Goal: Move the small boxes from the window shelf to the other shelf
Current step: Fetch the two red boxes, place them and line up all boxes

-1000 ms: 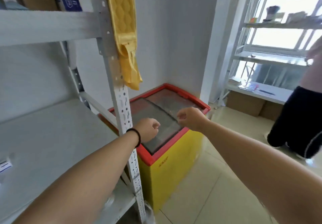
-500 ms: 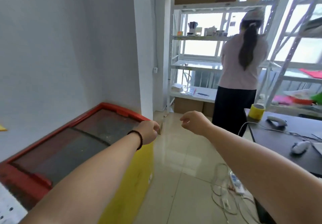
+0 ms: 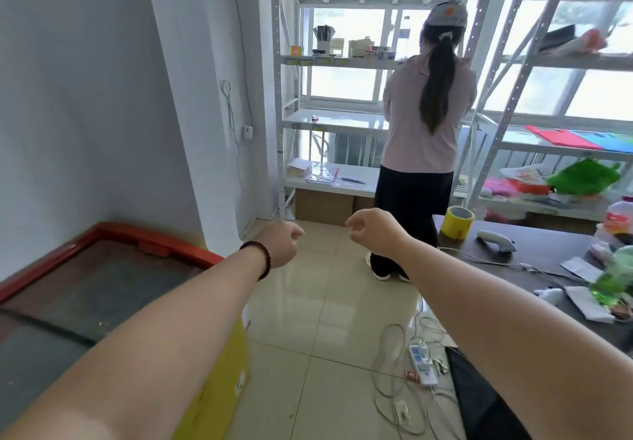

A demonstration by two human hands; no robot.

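Both hands reach forward over the tiled floor [image 3: 318,306], and neither one grips anything. The left hand [image 3: 279,244] is curled into a loose fist, with a dark bead bracelet [image 3: 262,261] around its wrist. The right hand [image 3: 373,232] is loosely curled too, thumb and fingers bent toward each other with a gap between them.

The small boxes [image 3: 368,51] stand at 12 o'clock, well apart from the hands, in a row on an upper board of the white window shelf [image 3: 339,119]. The row's long axis runs from 9 to 3 o'clock along the board. The boxes are too small to tell which way each 1 faces. At the row's 9 o'clock end stand a cup of dark pens [image 3: 323,38] and a bright sticky-note block [image 3: 296,50].

A person in a pink top [image 3: 423,131] stands with their back to the camera at 1 o'clock, right against the shelf. At 8 o'clock sits a yellow chest freezer with a red rim [image 3: 150,241]. At 3 o'clock a dark bench [image 3: 555,261] carries a roll of yellow tape [image 3: 457,223] and a white handheld scanner [image 3: 496,241]. A power strip [image 3: 423,364] and loose cables lie on the floor at 5 o'clock.
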